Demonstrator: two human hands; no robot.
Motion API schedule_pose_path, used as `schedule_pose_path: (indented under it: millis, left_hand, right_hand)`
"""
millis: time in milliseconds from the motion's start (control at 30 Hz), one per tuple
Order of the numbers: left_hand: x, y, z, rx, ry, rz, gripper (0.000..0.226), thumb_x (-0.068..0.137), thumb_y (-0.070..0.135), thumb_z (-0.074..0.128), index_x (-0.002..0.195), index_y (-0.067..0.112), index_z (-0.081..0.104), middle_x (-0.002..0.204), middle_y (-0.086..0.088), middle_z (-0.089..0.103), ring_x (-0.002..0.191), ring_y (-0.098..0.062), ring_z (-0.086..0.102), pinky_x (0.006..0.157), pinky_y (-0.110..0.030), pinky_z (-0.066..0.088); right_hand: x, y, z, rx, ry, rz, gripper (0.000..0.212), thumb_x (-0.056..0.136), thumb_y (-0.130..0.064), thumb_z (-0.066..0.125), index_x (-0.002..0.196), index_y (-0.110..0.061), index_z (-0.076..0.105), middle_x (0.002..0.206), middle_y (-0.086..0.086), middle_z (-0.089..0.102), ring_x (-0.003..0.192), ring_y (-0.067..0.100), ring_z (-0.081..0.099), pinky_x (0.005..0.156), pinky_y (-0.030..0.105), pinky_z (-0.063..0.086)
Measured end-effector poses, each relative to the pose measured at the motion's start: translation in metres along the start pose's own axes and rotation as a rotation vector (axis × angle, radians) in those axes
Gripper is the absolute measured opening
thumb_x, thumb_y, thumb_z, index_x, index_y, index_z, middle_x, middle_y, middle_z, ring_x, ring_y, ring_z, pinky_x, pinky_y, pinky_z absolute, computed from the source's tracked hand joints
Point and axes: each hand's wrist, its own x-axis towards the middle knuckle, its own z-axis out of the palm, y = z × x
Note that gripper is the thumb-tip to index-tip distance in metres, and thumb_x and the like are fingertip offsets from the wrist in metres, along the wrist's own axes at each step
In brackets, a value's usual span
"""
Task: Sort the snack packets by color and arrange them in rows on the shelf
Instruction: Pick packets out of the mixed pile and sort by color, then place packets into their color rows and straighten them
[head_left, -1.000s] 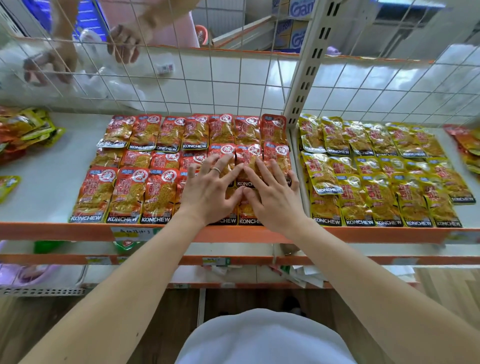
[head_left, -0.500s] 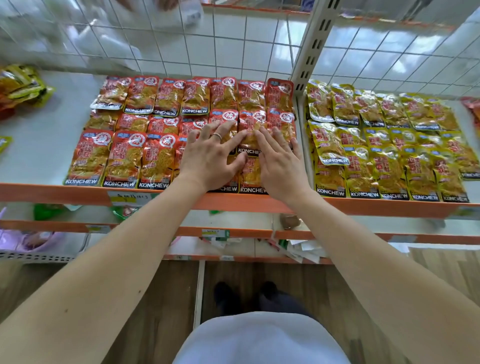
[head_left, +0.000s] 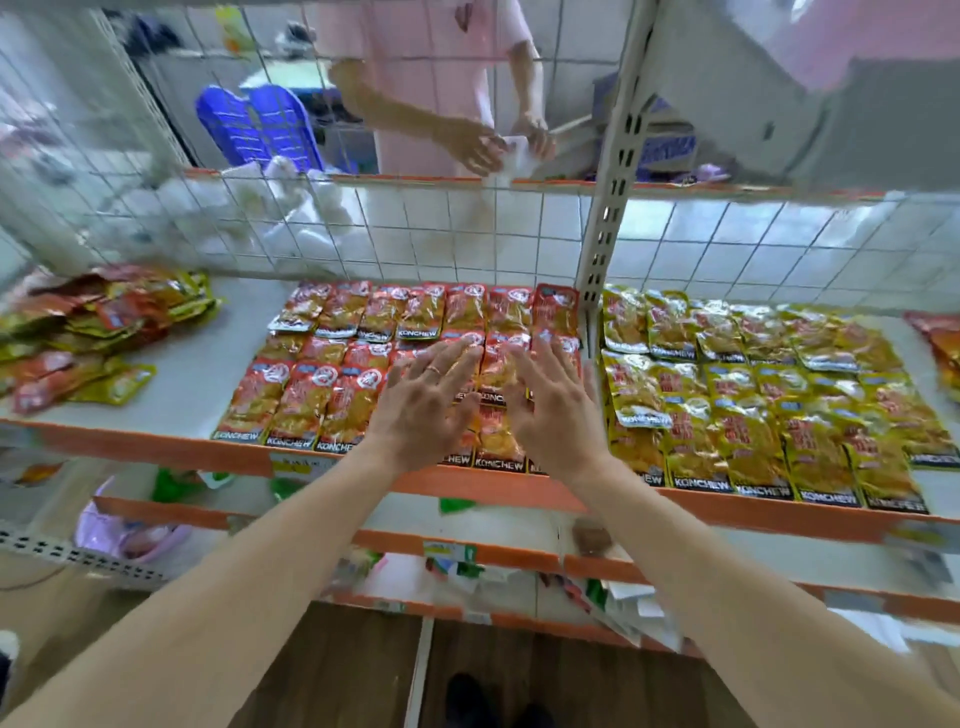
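Observation:
Red snack packets (head_left: 311, 395) lie in rows on the white shelf (head_left: 192, 374), left of the upright post (head_left: 608, 223). Yellow packets (head_left: 753, 410) fill rows to the right of the post. My left hand (head_left: 421, 410) and my right hand (head_left: 556, 415) are side by side over the right end of the red rows, fingers straight and spread, holding nothing. Whether the palms touch the packets cannot be told. The hands hide several red packets beneath them.
A loose pile of mixed red and yellow packets (head_left: 88, 327) sits at the shelf's left end; more red ones (head_left: 940, 348) lie at the far right. A wire grid (head_left: 415, 234) backs the shelf. Behind it a person (head_left: 441, 104) handles something white. Lower shelves (head_left: 467, 556) hold clutter.
My hands, pressed flat on the red packets before, now appear slightly raised with fingers spread. The view has tilted upward, showing the person behind the grid.

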Motion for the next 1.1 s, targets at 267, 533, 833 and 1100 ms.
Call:
schedule_pose_path:
  millis: [267, 533, 833, 1100]
  left_hand:
    - [-0.045, -0.005, -0.061, 0.023, 0.174, -0.358, 0.063, 0.095, 0.049, 0.031, 0.154, 0.026, 0.037, 0.164, 0.002, 0.029, 0.150, -0.023, 0.023, 0.116, -0.046, 0.019]
    - [-0.109, -0.017, -0.080, -0.070, 0.267, -0.570, 0.053, 0.105, 0.037, 0.044, 0.155, 0.020, 0.036, 0.159, -0.007, 0.038, 0.146, -0.025, 0.030, 0.118, -0.038, 0.017]
    - [-0.151, -0.052, -0.095, 0.024, 0.260, -0.700, 0.064, 0.097, 0.049, 0.036, 0.155, 0.023, 0.032, 0.164, 0.000, 0.028, 0.150, -0.023, 0.024, 0.115, -0.051, 0.023]
    - [-0.159, -0.121, -0.097, 0.046, 0.266, -0.689, 0.069, 0.095, 0.054, 0.032, 0.156, 0.022, 0.032, 0.162, 0.000, 0.031, 0.148, -0.024, 0.026, 0.113, -0.053, 0.027]
  right_hand:
    - [0.008, -0.047, -0.038, 0.020, 0.009, -0.195, 0.056, 0.099, -0.053, 0.038, 0.152, -0.035, 0.034, 0.167, -0.006, 0.011, 0.154, 0.014, 0.001, 0.122, 0.058, 0.000]
    - [-0.013, -0.077, -0.008, 0.062, -0.141, -0.269, 0.055, 0.102, -0.049, 0.041, 0.154, -0.034, 0.029, 0.167, -0.004, 0.007, 0.154, 0.014, 0.001, 0.120, 0.057, -0.009]
    - [-0.005, -0.131, 0.019, 0.089, -0.234, -0.401, 0.057, 0.103, -0.051, 0.039, 0.155, -0.036, 0.023, 0.167, -0.007, 0.004, 0.154, 0.014, -0.004, 0.121, 0.051, -0.007]
    - [0.029, -0.180, 0.052, 0.042, -0.243, -0.425, 0.058, 0.103, -0.051, 0.039, 0.156, -0.033, 0.024, 0.167, -0.005, 0.004, 0.154, 0.016, -0.001, 0.124, 0.050, -0.002]
